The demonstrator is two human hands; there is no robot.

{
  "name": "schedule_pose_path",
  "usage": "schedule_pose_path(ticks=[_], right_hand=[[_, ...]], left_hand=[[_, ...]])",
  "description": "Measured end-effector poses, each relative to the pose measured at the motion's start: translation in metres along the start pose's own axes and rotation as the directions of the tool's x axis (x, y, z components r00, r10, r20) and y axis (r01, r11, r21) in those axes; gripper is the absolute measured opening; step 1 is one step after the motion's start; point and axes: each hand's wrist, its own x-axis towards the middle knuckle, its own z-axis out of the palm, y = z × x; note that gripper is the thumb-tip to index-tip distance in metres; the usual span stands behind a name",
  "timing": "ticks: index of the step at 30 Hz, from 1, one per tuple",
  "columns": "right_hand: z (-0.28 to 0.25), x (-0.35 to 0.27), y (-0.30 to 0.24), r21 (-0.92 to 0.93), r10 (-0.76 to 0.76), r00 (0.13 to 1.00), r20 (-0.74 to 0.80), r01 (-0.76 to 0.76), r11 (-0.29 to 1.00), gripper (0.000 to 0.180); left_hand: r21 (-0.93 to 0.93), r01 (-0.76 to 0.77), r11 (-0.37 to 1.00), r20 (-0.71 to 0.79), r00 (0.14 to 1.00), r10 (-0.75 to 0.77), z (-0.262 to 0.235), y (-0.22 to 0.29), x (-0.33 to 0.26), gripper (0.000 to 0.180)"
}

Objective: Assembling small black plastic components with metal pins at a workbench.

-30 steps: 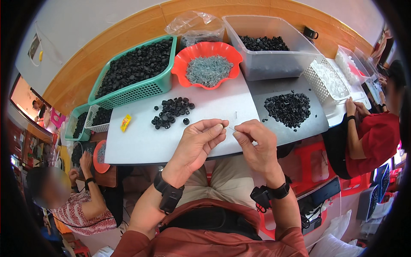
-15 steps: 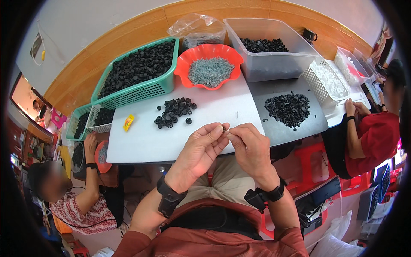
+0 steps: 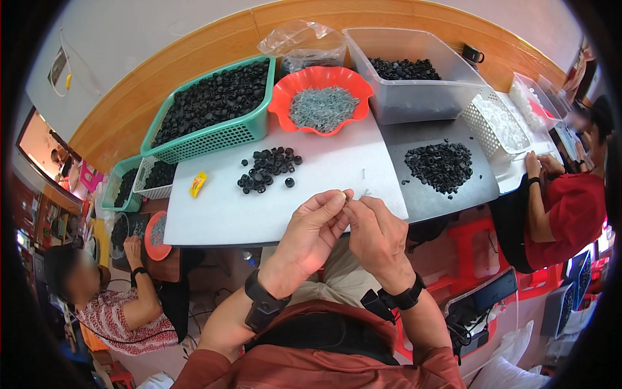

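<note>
Over the near edge of the white board point(image 3: 214, 220), my left hand point(image 3: 304, 233) pinches something tiny between thumb and forefinger. The fingertips of my right hand point(image 3: 379, 240) are closed against it from the other side. What they hold is mostly hidden and too small to name. Thin pale slivers point(image 3: 366, 192) show just past my right fingers; whether they lie on the board or are held, I cannot tell. Farther off on the board lie a single clear pin point(image 3: 363, 174) and a loose heap of black caps point(image 3: 269, 167).
Behind stand a green basket of black caps point(image 3: 259, 123), a red scalloped bowl point(image 3: 278, 97) of clear pins and a clear plastic tub point(image 3: 414, 107). A yellow packet point(image 3: 197, 184) lies left, a black parts pile point(image 3: 439, 167) right. One person sits at each side.
My hands stay together and have turned slightly, with pale slivers now showing beside the right fingers. The person at left has lowered a hand toward the containers. The whole view has shifted slightly.
</note>
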Motion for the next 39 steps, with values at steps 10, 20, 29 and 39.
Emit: schedule_pose_path(ticks=[10, 20, 29, 39], right_hand=[[-0.009, 0.004, 0.006, 0.317, 0.175, 0.983, 0.052, -0.182, 0.931, 0.018], [-0.038, 0.019, 0.037, 0.290, 0.303, 0.919, 0.253, -0.371, 0.882, 0.019], [-0.027, 0.028, 0.047, -0.103, 0.157, 0.888, 0.431, -0.125, 0.987, 0.017], [-0.013, 0.034, 0.058, -0.161, 0.197, 0.867, 0.457, -0.137, 0.977, 0.011]], left_hand=[[0.101, 0.017, 0.995, 0.045, 0.999, -0.021, 0.001, 0.006, -0.005, 0.016], [0.214, 0.018, 0.977, 0.050, 0.998, -0.029, -0.003, 0.015, -0.011, 0.019], [0.170, 0.004, 0.985, 0.079, 0.997, -0.018, -0.009, 0.018, -0.009, 0.010], [0.123, 0.006, 0.992, 0.097, 0.995, -0.018, -0.012, 0.023, -0.007, 0.009]])
